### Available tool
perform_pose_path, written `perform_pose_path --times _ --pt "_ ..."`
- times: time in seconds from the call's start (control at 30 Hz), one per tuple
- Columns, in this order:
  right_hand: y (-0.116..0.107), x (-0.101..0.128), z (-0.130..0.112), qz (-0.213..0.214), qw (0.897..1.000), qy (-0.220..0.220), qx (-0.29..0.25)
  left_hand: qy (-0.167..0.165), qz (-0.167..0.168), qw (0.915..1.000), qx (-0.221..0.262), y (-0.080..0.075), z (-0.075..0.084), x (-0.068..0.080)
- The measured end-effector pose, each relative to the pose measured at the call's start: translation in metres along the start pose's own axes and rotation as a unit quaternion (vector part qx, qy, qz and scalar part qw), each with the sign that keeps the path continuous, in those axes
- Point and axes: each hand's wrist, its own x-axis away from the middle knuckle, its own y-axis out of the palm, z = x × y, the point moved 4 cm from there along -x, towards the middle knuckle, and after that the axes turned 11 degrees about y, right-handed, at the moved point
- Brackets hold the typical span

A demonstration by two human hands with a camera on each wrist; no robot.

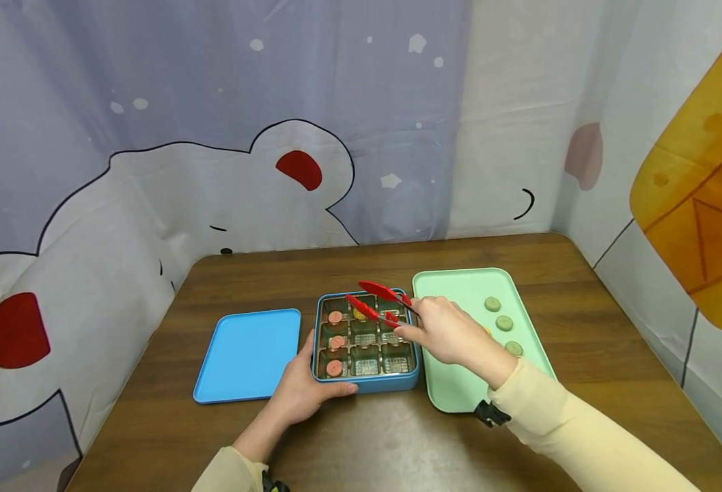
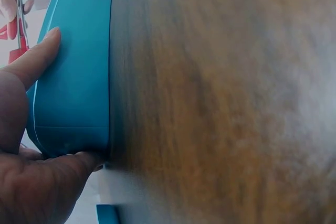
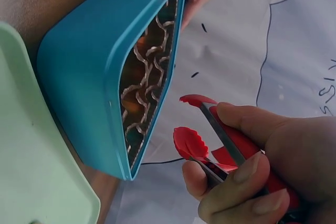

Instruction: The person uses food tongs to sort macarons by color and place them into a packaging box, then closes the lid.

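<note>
Fingers of the left hand are gripping the near left corner of one blue box, the thumb lying along its front wall. It is standing on the table, showing nine compartments in three rows of three. Three orange pieces are lying in the left column, one per compartment; one yellow piece is lying in the far middle one. Above the far rows, the right hand is holding one pair of red tongs, jaws standing apart and partly blocking the compartments below. One flat blue lid is lying to the left, one pale green tray just right of the box. Three green slices are resting there; a yellow bit is peeping past the right hand, perhaps another piece. Behind, a printed curtain is hanging.
</note>
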Motion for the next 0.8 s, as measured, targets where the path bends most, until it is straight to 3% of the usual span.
perform_pose_path --times 0.47,0.8 --pt "-0.027 0.017 0.026 0.040 0.999 -0.002 0.001 -0.005 0.008 0.9999 -0.005 -0.001 0.002 0.001" --pt "-0.042 0.037 0.067 0.059 0.998 0.020 0.001 -0.006 0.006 1.0000 -0.004 -0.001 0.003 0.001"
